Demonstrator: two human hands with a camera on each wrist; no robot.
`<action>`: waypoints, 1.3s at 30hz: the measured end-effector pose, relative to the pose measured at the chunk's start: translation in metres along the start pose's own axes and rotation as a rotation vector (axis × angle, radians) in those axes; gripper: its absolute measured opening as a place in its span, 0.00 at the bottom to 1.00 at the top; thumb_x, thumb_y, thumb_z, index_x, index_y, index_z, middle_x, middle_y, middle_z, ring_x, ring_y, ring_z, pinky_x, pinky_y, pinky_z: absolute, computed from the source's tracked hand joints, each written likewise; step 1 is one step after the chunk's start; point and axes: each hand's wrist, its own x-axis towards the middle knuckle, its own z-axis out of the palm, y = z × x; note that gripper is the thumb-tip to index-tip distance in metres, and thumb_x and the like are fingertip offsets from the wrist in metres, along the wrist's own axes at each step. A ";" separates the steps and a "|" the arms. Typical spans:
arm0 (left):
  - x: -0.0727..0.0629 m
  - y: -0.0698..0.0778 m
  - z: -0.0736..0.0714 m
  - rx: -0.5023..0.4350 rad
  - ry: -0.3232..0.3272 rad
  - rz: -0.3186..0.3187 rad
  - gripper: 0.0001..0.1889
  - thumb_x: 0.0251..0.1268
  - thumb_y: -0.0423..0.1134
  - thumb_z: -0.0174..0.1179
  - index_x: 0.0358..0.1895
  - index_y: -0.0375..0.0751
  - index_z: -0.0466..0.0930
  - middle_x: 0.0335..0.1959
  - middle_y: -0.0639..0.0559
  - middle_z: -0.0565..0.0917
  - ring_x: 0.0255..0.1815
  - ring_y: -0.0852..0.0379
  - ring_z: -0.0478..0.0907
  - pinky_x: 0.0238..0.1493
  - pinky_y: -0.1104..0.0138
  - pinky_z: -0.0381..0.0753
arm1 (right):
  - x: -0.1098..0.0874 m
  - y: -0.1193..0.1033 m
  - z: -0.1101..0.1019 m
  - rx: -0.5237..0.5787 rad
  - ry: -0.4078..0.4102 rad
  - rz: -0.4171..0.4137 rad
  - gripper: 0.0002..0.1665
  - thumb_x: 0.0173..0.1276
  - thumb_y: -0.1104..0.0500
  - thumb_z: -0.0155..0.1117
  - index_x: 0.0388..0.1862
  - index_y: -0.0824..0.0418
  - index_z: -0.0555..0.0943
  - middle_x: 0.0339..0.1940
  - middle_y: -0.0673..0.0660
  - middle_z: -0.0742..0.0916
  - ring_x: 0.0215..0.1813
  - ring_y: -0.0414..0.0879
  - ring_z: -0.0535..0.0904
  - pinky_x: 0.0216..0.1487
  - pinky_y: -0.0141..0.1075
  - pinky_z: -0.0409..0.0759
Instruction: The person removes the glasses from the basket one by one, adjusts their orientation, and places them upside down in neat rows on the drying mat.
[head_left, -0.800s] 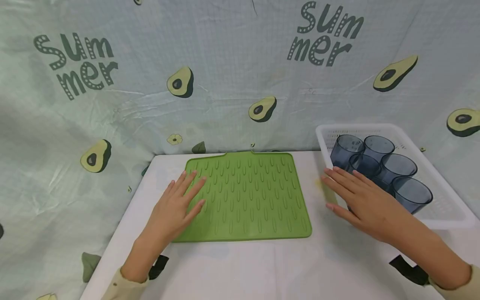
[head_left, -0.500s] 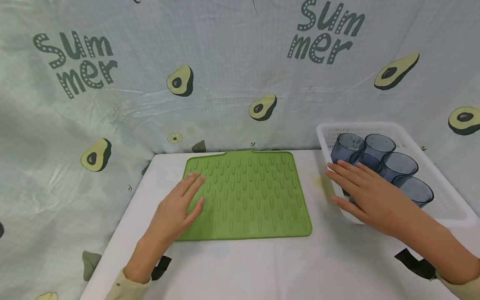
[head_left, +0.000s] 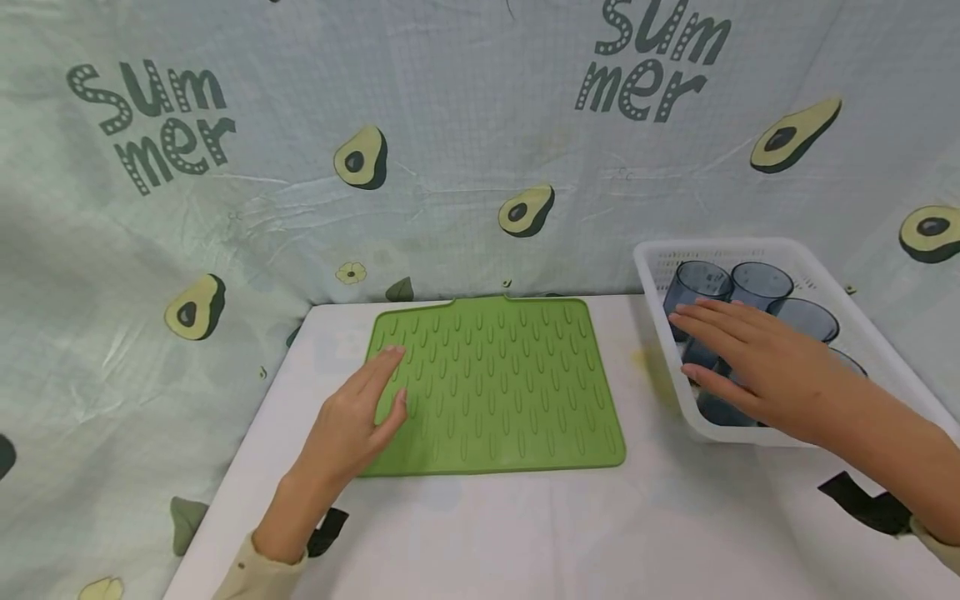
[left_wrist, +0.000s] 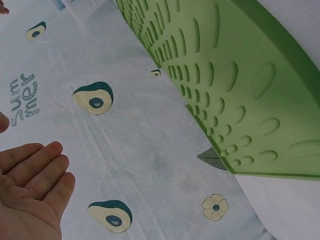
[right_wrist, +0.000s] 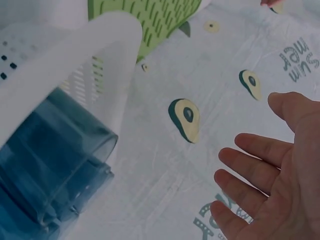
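Over the left part of a green ridged drying mat (head_left: 510,383) hovers my left hand (head_left: 345,429), its fingers extended and holding nothing. My right hand (head_left: 780,371) is above the near side of a white plastic basket (head_left: 900,383), fingers straight and nothing in its grasp. Several blue drinking glasses (head_left: 802,318) stand in that basket, some partly covered by the right hand in the head view. In the right wrist view, the glasses (right_wrist: 55,160) show below the basket's rim, apart from the fingers (right_wrist: 245,187).
A white-covered table (head_left: 480,533) bears the mat and the basket. Behind it hangs a pale curtain (head_left: 435,100) printed with avocados and lettering. Black straps (head_left: 866,504) show by both wrists.
My right hand has moved right and slightly up, further over the basket and glasses. The left hand has stayed nearly in place, its fingers drawing a little closer together.
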 end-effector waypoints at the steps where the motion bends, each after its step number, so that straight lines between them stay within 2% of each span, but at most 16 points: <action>1: 0.000 0.000 0.000 -0.005 0.003 0.002 0.26 0.69 0.37 0.55 0.69 0.30 0.74 0.63 0.35 0.80 0.63 0.38 0.79 0.54 0.46 0.83 | 0.001 0.002 -0.001 0.001 -0.010 0.006 0.40 0.72 0.44 0.66 0.76 0.62 0.70 0.73 0.64 0.75 0.73 0.63 0.68 0.82 0.46 0.52; 5: 0.001 0.001 0.000 -0.035 0.000 -0.004 0.26 0.68 0.35 0.56 0.68 0.29 0.74 0.62 0.35 0.80 0.62 0.37 0.79 0.55 0.46 0.83 | 0.005 0.007 -0.006 0.019 -0.038 0.033 0.38 0.73 0.44 0.65 0.75 0.61 0.71 0.73 0.64 0.75 0.73 0.64 0.68 0.76 0.57 0.63; 8: 0.002 0.002 -0.001 -0.053 -0.013 -0.025 0.26 0.67 0.34 0.57 0.68 0.29 0.74 0.62 0.35 0.81 0.62 0.38 0.80 0.56 0.46 0.83 | 0.009 0.011 -0.010 0.043 -0.034 0.037 0.36 0.72 0.47 0.68 0.73 0.62 0.73 0.72 0.64 0.76 0.73 0.65 0.68 0.72 0.60 0.66; 12: 0.003 0.002 -0.002 -0.062 -0.031 -0.060 0.25 0.69 0.34 0.57 0.68 0.30 0.75 0.63 0.37 0.81 0.63 0.39 0.80 0.58 0.47 0.82 | 0.018 0.017 -0.017 0.071 -0.076 0.075 0.36 0.71 0.48 0.69 0.73 0.62 0.73 0.72 0.64 0.75 0.75 0.64 0.66 0.72 0.62 0.66; 16: 0.002 0.002 -0.003 -0.076 -0.035 -0.073 0.25 0.69 0.34 0.57 0.68 0.31 0.75 0.63 0.37 0.81 0.63 0.40 0.80 0.59 0.48 0.82 | 0.026 0.023 -0.025 0.053 -0.134 0.121 0.36 0.73 0.46 0.66 0.74 0.61 0.72 0.74 0.64 0.74 0.76 0.64 0.65 0.72 0.63 0.66; 24: 0.006 0.002 -0.003 -0.115 -0.048 -0.097 0.24 0.70 0.34 0.57 0.69 0.33 0.74 0.63 0.39 0.81 0.63 0.42 0.79 0.59 0.49 0.82 | 0.037 0.031 -0.035 0.006 -0.131 0.148 0.35 0.74 0.45 0.66 0.73 0.59 0.73 0.73 0.65 0.74 0.73 0.64 0.67 0.67 0.67 0.69; 30: 0.011 0.000 -0.001 -0.134 -0.076 -0.148 0.24 0.72 0.35 0.57 0.69 0.35 0.73 0.64 0.40 0.80 0.64 0.43 0.78 0.61 0.48 0.81 | 0.047 0.035 -0.039 -0.021 -0.201 0.170 0.36 0.75 0.46 0.64 0.74 0.63 0.71 0.73 0.70 0.72 0.72 0.69 0.67 0.66 0.69 0.68; 39: 0.013 -0.004 0.005 -0.180 -0.047 -0.134 0.24 0.71 0.34 0.58 0.68 0.33 0.74 0.63 0.37 0.80 0.65 0.39 0.77 0.62 0.45 0.80 | 0.059 0.049 -0.043 -0.012 -0.265 0.250 0.33 0.79 0.43 0.58 0.73 0.62 0.72 0.69 0.74 0.75 0.69 0.73 0.70 0.65 0.71 0.68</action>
